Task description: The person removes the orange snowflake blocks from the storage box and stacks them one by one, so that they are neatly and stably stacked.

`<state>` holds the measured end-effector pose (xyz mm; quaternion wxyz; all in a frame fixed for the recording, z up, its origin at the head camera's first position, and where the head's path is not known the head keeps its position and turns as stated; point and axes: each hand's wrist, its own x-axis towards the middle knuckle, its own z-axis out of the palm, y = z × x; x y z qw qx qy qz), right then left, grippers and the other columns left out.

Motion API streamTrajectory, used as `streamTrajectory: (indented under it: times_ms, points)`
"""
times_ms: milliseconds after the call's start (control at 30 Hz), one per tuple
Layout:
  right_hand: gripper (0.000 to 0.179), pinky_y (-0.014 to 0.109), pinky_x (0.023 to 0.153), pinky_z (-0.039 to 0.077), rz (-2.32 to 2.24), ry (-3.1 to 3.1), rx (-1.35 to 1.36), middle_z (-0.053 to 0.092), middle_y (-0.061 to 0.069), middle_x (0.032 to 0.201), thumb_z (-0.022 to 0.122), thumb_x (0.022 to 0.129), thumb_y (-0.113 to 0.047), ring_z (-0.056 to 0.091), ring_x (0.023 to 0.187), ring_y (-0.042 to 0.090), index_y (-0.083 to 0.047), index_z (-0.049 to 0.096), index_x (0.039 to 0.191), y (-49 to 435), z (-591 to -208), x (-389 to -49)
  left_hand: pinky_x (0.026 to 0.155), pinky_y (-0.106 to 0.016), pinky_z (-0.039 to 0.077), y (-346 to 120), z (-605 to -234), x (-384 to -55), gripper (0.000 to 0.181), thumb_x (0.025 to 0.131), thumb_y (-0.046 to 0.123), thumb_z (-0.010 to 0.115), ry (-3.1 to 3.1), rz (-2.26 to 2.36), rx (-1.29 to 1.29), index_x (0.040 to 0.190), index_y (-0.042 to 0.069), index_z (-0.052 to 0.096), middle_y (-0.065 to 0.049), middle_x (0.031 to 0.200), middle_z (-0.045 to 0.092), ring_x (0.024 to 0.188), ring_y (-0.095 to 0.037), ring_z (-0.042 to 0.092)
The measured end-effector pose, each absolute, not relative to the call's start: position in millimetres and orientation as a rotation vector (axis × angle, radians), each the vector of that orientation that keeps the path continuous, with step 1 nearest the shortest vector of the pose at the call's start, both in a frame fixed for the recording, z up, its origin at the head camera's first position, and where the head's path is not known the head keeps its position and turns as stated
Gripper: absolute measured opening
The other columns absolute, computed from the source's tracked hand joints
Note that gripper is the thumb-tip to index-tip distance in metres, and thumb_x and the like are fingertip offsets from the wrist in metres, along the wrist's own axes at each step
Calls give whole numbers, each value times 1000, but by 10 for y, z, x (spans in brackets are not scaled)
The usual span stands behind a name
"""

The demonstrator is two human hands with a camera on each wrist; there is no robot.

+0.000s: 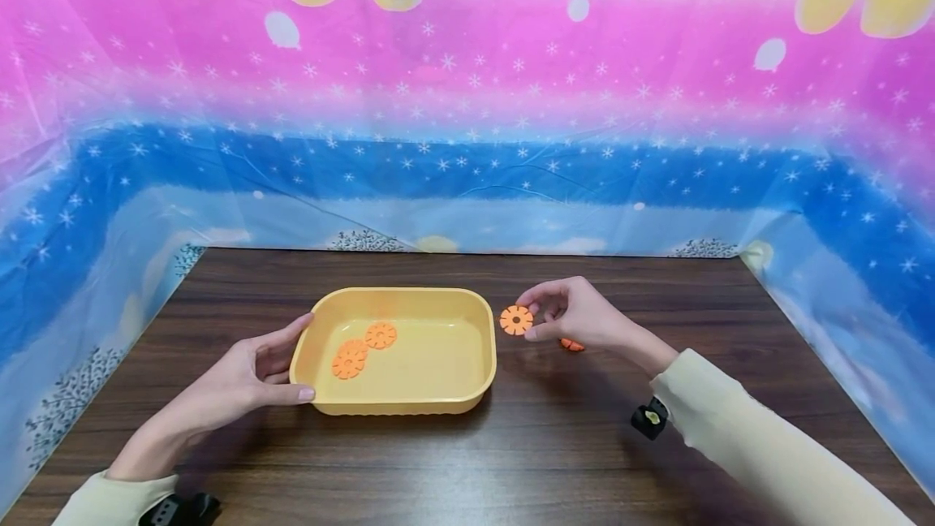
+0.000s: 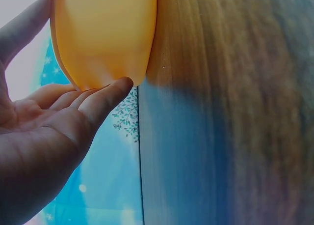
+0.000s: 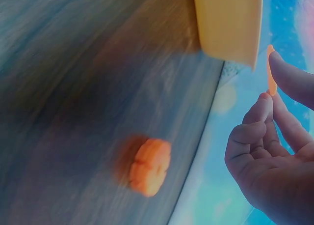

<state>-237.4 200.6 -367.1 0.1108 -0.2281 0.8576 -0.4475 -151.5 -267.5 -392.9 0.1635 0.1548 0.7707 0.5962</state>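
Note:
A yellow plastic tray (image 1: 394, 407) sits on the table, and my left hand (image 1: 230, 384) grips its left end, thumb on the near corner and fingers at the far corner. Inside it lie several orange notched discs (image 1: 381, 336) toward the left, two of them overlapping. Just beyond the tray's right rim, my right hand (image 1: 577, 315) pinches another orange notched disc (image 1: 516, 320) between thumb and fingertips, its flat face toward the head camera. The right wrist view shows that held disc edge-on. Below the right hand, a short stack of orange notched discs (image 3: 151, 167) rests on the table.
The dark wood table (image 1: 467, 461) extends around the tray on all sides. A pink and blue patterned cloth (image 1: 467, 169) hangs along its back and both sides. Black wrist devices (image 1: 649, 419) are worn at both sleeves.

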Motion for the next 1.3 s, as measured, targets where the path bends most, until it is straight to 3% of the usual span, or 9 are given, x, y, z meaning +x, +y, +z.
streamTrajectory:
  times_ms: [600,967,1300]
  points:
    - [41,26,60,44,-1326,2588,-539,67,15,98,88,84,-5,54,74,22,3,74,121,2543,-3918,-2387,98,-27,55,-2669,-3929,-1508,103,92,6,82,2180,1698,412,168,2,13,-25,171,17,148,-46,32]
    - [43,24,58,40,-1334,2599,-483,65,18,98,89,83,-5,47,67,17,5,73,122,2741,-4011,-2392,99,-26,53,-2669,-3921,-1514,103,91,7,83,2195,1696,428,168,1,14,-26,171,16,148,-46,31]
    - [40,26,58,42,-1265,2650,-504,66,12,97,88,84,-4,49,68,20,4,74,120,2818,-4100,-2429,98,-27,54,-2681,-3933,-1517,101,93,3,80,2171,1722,456,168,0,13,-27,171,14,147,-45,34]
